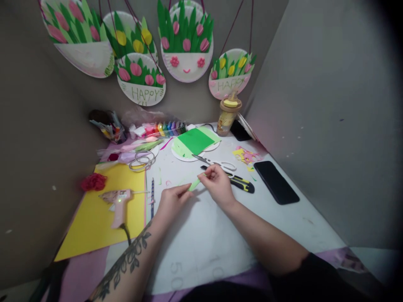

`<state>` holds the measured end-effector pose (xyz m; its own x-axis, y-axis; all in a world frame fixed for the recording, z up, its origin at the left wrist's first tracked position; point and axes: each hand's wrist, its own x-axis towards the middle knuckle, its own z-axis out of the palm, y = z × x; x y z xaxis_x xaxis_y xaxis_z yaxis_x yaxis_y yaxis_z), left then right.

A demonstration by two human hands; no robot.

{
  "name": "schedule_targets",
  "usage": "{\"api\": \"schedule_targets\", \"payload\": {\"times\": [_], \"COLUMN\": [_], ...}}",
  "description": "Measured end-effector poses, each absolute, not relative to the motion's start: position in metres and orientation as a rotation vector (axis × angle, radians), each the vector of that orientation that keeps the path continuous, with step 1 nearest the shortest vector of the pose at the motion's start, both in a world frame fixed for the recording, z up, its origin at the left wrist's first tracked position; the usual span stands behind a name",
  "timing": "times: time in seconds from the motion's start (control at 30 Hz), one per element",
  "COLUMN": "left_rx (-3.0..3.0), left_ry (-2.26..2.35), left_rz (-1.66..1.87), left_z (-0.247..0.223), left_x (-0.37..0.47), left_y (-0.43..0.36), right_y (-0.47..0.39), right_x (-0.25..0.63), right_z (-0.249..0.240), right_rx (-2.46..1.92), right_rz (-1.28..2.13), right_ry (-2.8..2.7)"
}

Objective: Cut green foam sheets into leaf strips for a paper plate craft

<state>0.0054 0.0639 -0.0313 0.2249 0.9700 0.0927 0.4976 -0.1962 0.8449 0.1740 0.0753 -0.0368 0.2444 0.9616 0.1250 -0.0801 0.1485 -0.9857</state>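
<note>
Head camera — a light-green paper strip (194, 184) stretches between the pinched fingers (184, 188) of the left hand (171, 201) and right hand (218, 186), gripped at both ends — nearer than the scissors (208, 161).

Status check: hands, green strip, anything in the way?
Left hand, right hand: both pinching. Light green strip: spans between them. Scissors, utility knife: close beyond right hand.

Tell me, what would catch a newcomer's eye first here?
Probably the smiling paper plate, hanging against the back wall. Below it, over the table, the left hand and right hand hold a light green strip. To their left, a pink glue gun rests on a yellow sheet.
</note>
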Motion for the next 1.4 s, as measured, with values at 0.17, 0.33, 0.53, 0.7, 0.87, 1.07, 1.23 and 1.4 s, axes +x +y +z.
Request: {"api": "schedule_targets", "payload": {"times": [0.17,0.33,0.53,0.7,0.87,1.07,1.23,1.4], "left_rx": [1.798,1.634,1.429,1.353,1.344,1.308,1.286,1.259], "left_ry": [1.414,1.442,1.423,1.370,1.358,1.367,1.352,1.350], "left_rz": [0.865,0.871,0.868,0.881,0.886,0.855,0.832,0.828], "left_z": [-0.035,-0.031,-0.026,-0.026,-0.024,-0.023,-0.020,-0.020], "left_x": [0.008,0.010,0.014,0.014,0.014,0.015,0.017,0.016], "left_y": [0.062,0.062,0.063,0.062,0.062,0.062,0.064,0.063], "right_y": [0.075,0.074,0.072,0.067,0.065,0.064,0.063,0.064], "right_x": [0.174,0.173,0.174,0.171,0.168,0.169,0.169,0.166], "right_z": [-0.036,-0.036,-0.035,-0.032,-0.032,-0.030,-0.026,-0.027], "right_rx": [-1.173,-1.143,-1.156,-1.186,-1.191,-1.187,-1.201,-1.171], "right_rz": [0.967,0.964,0.917,0.858,0.868,0.854,0.843,0.885], "right_ry": [-1.013,-1.006,-1.032,-1.071,-1.058,-1.036,-1.005,-0.986]}}
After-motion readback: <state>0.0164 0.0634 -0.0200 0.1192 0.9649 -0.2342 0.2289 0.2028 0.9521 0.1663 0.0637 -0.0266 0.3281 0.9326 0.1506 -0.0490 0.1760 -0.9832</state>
